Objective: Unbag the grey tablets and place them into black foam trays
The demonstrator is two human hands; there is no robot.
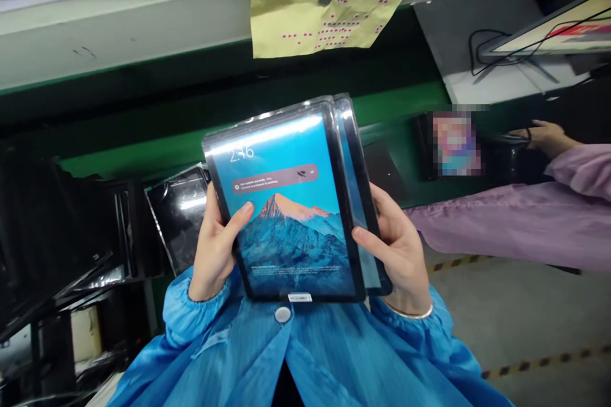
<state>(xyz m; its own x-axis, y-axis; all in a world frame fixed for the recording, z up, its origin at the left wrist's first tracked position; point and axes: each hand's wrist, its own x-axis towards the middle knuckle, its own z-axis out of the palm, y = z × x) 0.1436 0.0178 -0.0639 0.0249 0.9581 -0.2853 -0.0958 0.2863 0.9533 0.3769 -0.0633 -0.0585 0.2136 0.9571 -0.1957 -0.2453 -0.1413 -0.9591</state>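
In front of my blue coat, I hold two tablets in a stack. The front tablet (291,216) is lit, showing a mountain picture, the time and a notification bar, with a small white label on its lower edge. Behind it, shifted right, the second tablet (363,203) shows only a strip of screen and black border. My left hand (219,241) grips the left edge, thumb lying on the front screen. My right hand (396,245) wraps round the right edge of the rear tablet, its thumb reaching the front tablet's border. The fingers behind the tablets are hidden.
A dark tablet in clear film (179,213) lies left on the green bench (396,95), near stacked black items (52,222). To the right are a co-worker's hand (547,138), purple sleeves and a lit device (456,143). A yellow sheet (296,19) hangs above.
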